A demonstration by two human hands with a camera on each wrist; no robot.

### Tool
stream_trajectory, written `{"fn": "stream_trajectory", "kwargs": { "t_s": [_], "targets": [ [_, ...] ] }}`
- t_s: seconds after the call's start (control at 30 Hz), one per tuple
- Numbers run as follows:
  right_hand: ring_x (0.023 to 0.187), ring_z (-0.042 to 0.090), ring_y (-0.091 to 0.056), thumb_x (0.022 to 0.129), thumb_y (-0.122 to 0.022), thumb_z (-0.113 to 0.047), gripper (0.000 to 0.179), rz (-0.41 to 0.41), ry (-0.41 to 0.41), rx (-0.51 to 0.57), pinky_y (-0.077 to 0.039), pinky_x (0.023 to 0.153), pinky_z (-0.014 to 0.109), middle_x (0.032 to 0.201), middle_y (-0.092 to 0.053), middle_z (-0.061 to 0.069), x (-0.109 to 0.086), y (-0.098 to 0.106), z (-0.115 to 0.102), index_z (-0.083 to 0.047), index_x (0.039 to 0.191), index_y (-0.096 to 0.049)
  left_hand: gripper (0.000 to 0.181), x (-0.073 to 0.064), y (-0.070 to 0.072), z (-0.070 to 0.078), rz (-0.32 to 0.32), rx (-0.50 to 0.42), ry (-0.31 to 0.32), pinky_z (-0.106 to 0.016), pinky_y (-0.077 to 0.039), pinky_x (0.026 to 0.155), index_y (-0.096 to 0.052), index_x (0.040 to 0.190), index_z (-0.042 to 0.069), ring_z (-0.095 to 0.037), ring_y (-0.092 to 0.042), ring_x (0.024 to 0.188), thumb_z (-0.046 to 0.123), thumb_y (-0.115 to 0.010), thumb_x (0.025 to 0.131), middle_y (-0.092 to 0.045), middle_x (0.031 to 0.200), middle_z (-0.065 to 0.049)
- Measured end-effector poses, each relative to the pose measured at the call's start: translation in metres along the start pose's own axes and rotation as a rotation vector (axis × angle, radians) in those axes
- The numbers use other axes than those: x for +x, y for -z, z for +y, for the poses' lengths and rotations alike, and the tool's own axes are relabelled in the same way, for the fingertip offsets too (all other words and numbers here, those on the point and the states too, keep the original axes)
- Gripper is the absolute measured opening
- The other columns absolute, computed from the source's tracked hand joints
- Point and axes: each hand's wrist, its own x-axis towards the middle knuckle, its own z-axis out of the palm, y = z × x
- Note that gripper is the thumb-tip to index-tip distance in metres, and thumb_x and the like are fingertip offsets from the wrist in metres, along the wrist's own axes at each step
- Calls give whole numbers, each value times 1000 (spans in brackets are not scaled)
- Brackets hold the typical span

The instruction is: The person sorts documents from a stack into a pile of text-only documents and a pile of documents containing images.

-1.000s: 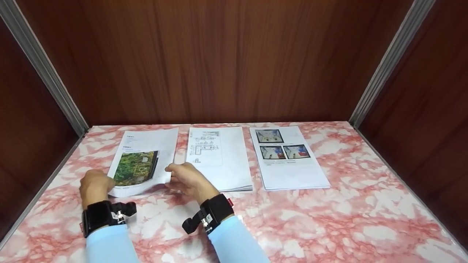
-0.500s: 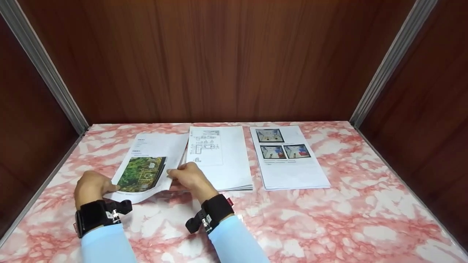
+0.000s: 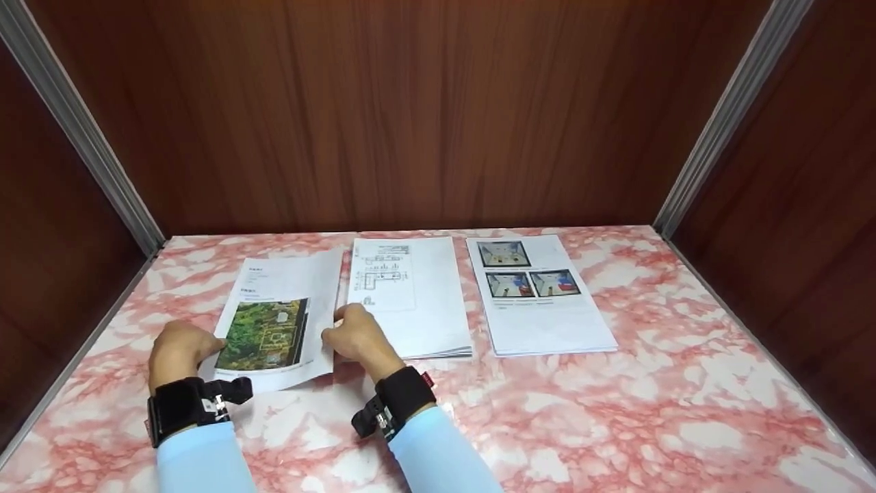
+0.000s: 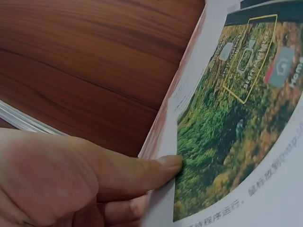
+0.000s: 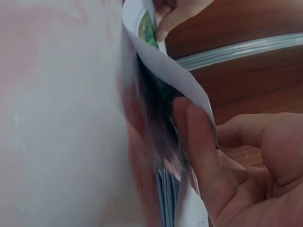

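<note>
A white printed sheet of paper [image 3: 274, 281] with a green photo is held between both hands at the left of the table. My left hand [image 3: 183, 348] pinches its left edge, the thumb lying on top beside the photo in the left wrist view. Its right edge is pinched by my right hand [image 3: 359, 335]; in the right wrist view the fingers [image 5: 201, 137] reach under the sheet. There the paper [image 5: 165, 66] bows, its near part lifted off the table. Just right of it lies a stack of papers [image 3: 431, 301] with a line drawing on top, partly overlapped by the right hand.
Farther right lies another stack of papers [image 3: 547, 329] with small photos on its top page. The marbled red and white table [image 3: 616, 424] is bounded by brown wood-grain panels [image 3: 410, 116] with grey metal corner strips [image 3: 732, 116].
The sheet has moved nearer to me and slightly right, and its near edge has dropped flatter. My right hand has shifted a little right along with its edge. Both stacks stay put.
</note>
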Motion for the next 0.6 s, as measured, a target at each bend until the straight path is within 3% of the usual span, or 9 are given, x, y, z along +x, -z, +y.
{"fn": "stream_trajectory", "kwargs": {
  "t_s": [0.13,0.23,0.37,0.47,0.6],
  "targets": [
    [84,17,-58,77,-63,-18,33,22,18,-43,-48,76,28,98,-66,9,0,7,-1,-4,107,-62,50,3,2,1,-10,52,-93,-43,-48,75,-56,96,-18,-37,-56,83,30,-59,84,-55,100,-35],
    [82,17,-58,77,-63,-18,33,33,25,-34,-47,73,27,96,-66,9,0,15,-3,-6,107,-62,44,-1,2,5,-3,-1,-118,-42,-48,74,-57,97,-13,-39,-56,87,30,-58,85,-55,101,-32],
    [76,17,-61,78,-61,-17,33,41,38,7,-49,65,26,97,-67,12,0,30,-5,-7,109,-62,50,-10,3,18,7,-132,-124,-44,-47,78,-54,115,-9,-41,-54,98,31,-57,87,-53,115,-32],
    [66,17,-63,79,-60,-16,34,51,39,44,-50,59,27,100,-66,15,0,45,-7,-6,111,-61,55,-14,4,34,24,-167,-165,-45,-46,80,-50,125,-8,-41,-52,104,32,-57,88,-50,125,-31],
    [60,18,-64,81,-57,-15,34,65,27,87,-52,55,29,104,-65,17,-1,63,-6,-5,113,-60,49,-19,0,55,49,-263,-186,-37,-48,72,-53,125,-5,-32,-58,93,28,-56,88,-56,120,-27]
  ]
}}
